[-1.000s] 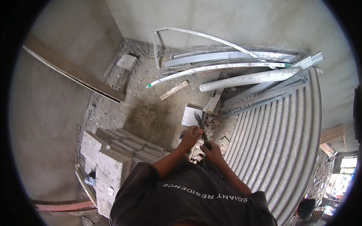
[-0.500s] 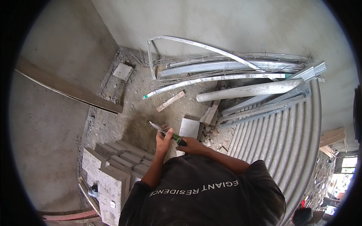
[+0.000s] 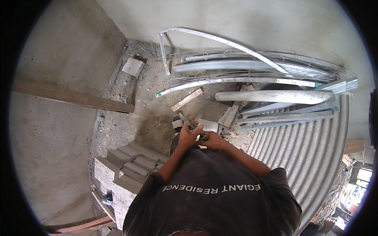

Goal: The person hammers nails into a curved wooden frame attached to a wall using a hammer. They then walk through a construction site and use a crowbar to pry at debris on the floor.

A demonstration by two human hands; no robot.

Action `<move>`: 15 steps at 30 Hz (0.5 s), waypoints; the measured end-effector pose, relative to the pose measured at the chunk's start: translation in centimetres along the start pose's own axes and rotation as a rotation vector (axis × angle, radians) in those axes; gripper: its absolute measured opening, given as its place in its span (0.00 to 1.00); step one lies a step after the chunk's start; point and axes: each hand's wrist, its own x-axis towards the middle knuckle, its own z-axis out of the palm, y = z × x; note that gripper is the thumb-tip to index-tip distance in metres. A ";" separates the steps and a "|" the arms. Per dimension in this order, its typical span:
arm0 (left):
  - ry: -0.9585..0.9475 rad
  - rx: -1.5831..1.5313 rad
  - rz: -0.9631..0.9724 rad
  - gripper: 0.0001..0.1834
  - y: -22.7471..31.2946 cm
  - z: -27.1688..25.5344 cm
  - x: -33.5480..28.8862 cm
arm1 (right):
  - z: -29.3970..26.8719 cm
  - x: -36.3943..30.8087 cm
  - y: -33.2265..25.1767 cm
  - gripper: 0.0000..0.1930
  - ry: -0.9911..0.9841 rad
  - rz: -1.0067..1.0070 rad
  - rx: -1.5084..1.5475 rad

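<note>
My left hand is closed round the pale metal end of a hand tool with a green-and-black handle. Its narrow tip sticks out past the fingers, pointing away and to the left; its exact kind I cannot make out. Wrapped round the handle end is my right hand, close beside the left. Both hands are in front of my body. Just beyond them lies a pale flat block, partly hidden. A dark shoe with a light band shows left of the tool tip.
Grey blocks are stacked at the left. Corrugated sheets lie at the right, with metal channels and a long white pipe over their far end. Metal strips lie along the far wall. A wooden board juts in from the left.
The view has shifted, and both hands with the tool now appear farther right and slightly farther forward. The shoe has come into sight. Both hands still grip the tool.
</note>
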 end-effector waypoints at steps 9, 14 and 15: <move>-0.139 0.397 0.082 0.37 6.7 -9.6 9.3 | 2.0 11.4 -6.4 0.20 0.126 0.118 0.167; -0.145 0.320 0.005 0.36 8.0 -15.2 13.5 | 2.2 16.0 -12.8 0.20 0.106 0.158 0.129; -0.156 0.327 0.003 0.35 8.5 -15.8 14.2 | 2.3 16.7 -13.3 0.20 0.106 0.168 0.150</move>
